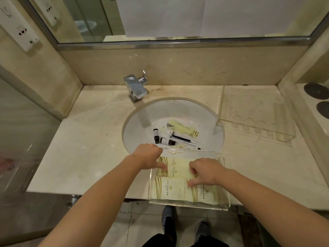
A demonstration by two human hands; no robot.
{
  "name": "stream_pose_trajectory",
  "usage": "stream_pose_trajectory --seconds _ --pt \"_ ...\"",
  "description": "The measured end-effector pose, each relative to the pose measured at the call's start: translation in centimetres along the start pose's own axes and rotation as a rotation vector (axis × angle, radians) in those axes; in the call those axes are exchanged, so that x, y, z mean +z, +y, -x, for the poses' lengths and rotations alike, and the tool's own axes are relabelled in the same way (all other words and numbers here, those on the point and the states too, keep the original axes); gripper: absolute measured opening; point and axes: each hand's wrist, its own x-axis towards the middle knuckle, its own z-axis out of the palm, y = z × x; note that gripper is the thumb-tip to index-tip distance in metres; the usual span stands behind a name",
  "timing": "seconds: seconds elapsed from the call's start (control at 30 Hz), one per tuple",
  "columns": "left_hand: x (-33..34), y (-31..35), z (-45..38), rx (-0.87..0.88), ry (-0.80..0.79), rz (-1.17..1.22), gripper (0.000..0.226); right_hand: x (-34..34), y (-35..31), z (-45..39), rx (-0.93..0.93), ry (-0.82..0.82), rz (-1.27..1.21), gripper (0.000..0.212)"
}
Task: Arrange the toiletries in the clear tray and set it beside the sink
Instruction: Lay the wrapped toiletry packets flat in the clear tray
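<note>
I see both hands down in the clear tray (224,198), which sits at the near edge of the marble counter (85,154), its near side overhanging the edge and its far wall reaching over the rim of the sink (142,118).

My left hand (148,156) is at the tray's far left corner, fingers curled over the tray wall there and the thumb stretched down onto a cream packet (175,169) inside. Whether the curled fingers actually clasp the wall, I cannot tell.

My right hand (204,172) lies to the right of the left one, over the middle of the tray. Its fingers are bent onto the same cream packet and the thumb points toward a larger cream packet (169,190) just nearer to me; it looks like pressing or pinching, but I cannot tell which. Another cream packet (207,195) lies under the right wrist, overlapping that larger one.

Beyond both hands, loose in the sink bowl, lie two small dark bottles (156,135), a razor (179,138), a long cream sachet (183,129) and a few thin wrapped items I cannot identify.

Far right of the right hand, a second clear acrylic holder (283,122) stands on the counter. The faucet (136,89) is beyond the left hand.
</note>
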Motion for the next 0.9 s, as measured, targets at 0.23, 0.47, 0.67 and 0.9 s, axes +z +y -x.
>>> stream_pose_trajectory --seconds 0.23,0.47,0.67,0.9 --pt "-1.2 -0.7 -1.0 -0.068 0.174 0.065 0.038 -2.4 0.0 -1.2 0.068 0.371 -0.192 0.024" --pt "-3.1 -1.6 -4.5 -0.198 0.294 0.18 0.021 -4.8 2.6 -4.8 0.263 0.456 -0.419 0.022" --pt "-3.5 -3.3 -9.9 -0.31 0.311 0.303 0.013 -4.7 6.1 -9.6 0.443 0.334 -0.462 0.015" --pt "-1.2 -5.7 -16.4 -0.417 0.264 0.4 0.014 -3.0 8.4 -15.5 0.53 0.321 -0.383 0.008"
